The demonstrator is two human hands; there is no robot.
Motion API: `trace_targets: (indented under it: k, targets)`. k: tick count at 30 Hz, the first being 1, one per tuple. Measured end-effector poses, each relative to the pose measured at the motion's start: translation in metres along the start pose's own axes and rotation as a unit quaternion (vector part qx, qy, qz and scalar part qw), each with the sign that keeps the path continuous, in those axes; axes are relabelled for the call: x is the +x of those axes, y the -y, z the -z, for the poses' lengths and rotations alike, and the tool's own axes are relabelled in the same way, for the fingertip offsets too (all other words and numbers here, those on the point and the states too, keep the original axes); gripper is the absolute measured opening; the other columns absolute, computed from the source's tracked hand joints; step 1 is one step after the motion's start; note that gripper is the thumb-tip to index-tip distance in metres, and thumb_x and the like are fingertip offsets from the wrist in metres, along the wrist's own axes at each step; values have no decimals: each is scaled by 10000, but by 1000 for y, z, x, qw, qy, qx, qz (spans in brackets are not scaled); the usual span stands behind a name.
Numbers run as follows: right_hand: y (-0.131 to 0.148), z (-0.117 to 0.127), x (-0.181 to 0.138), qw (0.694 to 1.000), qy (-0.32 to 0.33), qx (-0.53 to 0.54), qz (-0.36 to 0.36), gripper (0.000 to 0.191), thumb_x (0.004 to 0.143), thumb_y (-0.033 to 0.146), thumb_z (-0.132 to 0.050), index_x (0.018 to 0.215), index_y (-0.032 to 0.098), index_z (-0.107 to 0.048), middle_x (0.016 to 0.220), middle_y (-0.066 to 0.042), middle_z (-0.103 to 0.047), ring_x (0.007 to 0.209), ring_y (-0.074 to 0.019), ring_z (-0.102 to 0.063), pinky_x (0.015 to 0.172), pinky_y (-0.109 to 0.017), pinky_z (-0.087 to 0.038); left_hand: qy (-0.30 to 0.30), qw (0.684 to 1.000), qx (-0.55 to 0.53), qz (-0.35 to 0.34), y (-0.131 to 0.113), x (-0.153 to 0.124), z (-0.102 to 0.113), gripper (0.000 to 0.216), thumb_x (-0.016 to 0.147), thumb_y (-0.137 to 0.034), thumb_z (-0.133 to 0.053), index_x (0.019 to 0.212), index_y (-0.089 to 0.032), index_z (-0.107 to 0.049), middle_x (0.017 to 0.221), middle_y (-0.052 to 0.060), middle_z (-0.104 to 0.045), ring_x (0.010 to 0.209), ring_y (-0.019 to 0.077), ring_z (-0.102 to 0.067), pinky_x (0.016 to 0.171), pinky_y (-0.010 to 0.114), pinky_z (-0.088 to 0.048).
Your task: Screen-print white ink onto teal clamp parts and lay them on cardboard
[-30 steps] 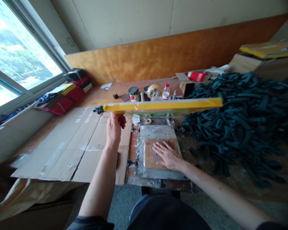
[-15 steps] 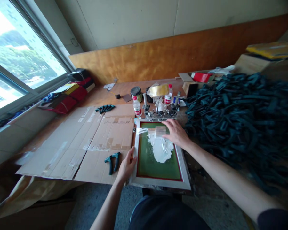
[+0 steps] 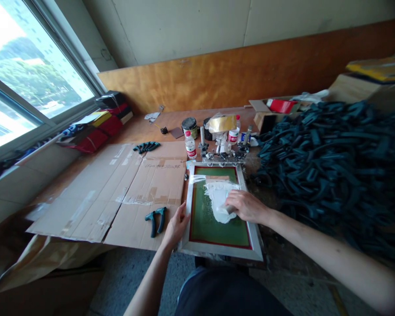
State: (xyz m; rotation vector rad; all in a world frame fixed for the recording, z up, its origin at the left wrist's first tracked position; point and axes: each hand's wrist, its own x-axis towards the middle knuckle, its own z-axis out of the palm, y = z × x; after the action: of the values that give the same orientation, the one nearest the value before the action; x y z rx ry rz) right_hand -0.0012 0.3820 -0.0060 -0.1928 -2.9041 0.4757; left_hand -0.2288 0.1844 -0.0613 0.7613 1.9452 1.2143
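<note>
My right hand (image 3: 246, 206) grips the squeegee (image 3: 229, 209), mid-pull through white ink (image 3: 219, 198) on the printing screen (image 3: 217, 210) at the tabletop's near edge — left hand (image 3: 177, 226) fingers rest loosely on the frame. Next, I judge, even pressure toward me.

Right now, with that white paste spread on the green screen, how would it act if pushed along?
The white paste looks thick: it lies in a heaped smear, so it would likely drag along rather than run. It probably clings, judging by the streak left near the frame. The right hand rests on it; the left hand touches the frame's edge.
</note>
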Motion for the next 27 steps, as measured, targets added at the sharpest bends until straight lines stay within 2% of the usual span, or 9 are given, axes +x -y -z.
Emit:
trace_targets:
  k: [3,5,9,11,15,19,21,23,27]
  targets:
    - [7,-14,-8,998,-65,-26,5,257,813,51,-450,876,193,-654,864,-71,-637,895,-215,-539,802,-344,-434,-4,999,-36,16,-2,-1,0,654,740,-448,-665,1324,-188,-526,759,15,-664,688,176,-608,614,252,-457]
    - [10,-18,-16,998,-53,-20,27,262,814,55,-454,902,190,-660,874,-73,-642,903,-215,-544,817,-346,-444,-2,999,-47,25,-3,-1,-1,664,733,-454,-671,1323,-186,-525,731,8,-652,663,168,-598,590,245,-446]
    - [0,0,2,999,-42,18,-18,144,852,180,-567,954,217,-661,887,-39,-654,877,-199,-572,796,-314,-463,19,998,-56,22,-6,-1,2,698,742,-479,-660,1343,-165,-498,676,-12,-615,602,136,-558,544,221,-411]
    - [-11,16,26,993,-82,16,-78,296,844,261,-628,1140,254,-627,967,-28,-660,916,-196,-589,818,-306,-469,34,998,-60,16,-15,-3,6,750,747,-498,-654,1380,-153,-450,627,-38,-574,536,107,-504,498,202,-367]
    - [-37,53,54,967,-159,-68,-185,561,849,378,-636,1379,300,-468,1003,-37,-653,844,-193,-620,734,-283,-486,34,996,-83,18,-54,-11,20,761,741,-553,-647,1370,-169,-459,625,-41,-581,507,98,-487,458,191,-335]
    - [-65,72,23,912,-296,-121,-256,321,924,303,-514,1168,137,-639,961,-88,-688,782,-166,-642,694,-243,-502,-27,990,-126,-55,-112,-9,30,502,778,-624,-561,949,-168,-685,752,18,-660,644,139,-582,540,219,-435]
    - [-69,60,-2,908,-285,-142,-273,291,924,256,-454,897,95,-696,825,-66,-707,666,-123,-626,605,-204,-508,-52,978,-162,-120,-142,2,32,489,809,-628,-512,892,-172,-667,786,29,-674,654,139,-593,544,223,-450]
    - [-63,32,-20,927,-233,-145,-256,311,894,277,-475,657,169,-645,701,-19,-689,563,-101,-590,512,-191,-495,-58,964,-199,-167,-171,18,31,487,833,-623,-474,895,-169,-640,832,47,-687,686,139,-614,545,218,-460]
    - [-33,-30,-31,957,-109,-138,-231,194,799,355,-680,748,171,-641,824,-67,-678,774,-198,-645,657,-282,-523,-56,947,-252,-189,-205,37,21,488,846,-636,-432,976,-192,-588,847,49,-697,738,144,-648,539,206,-469]
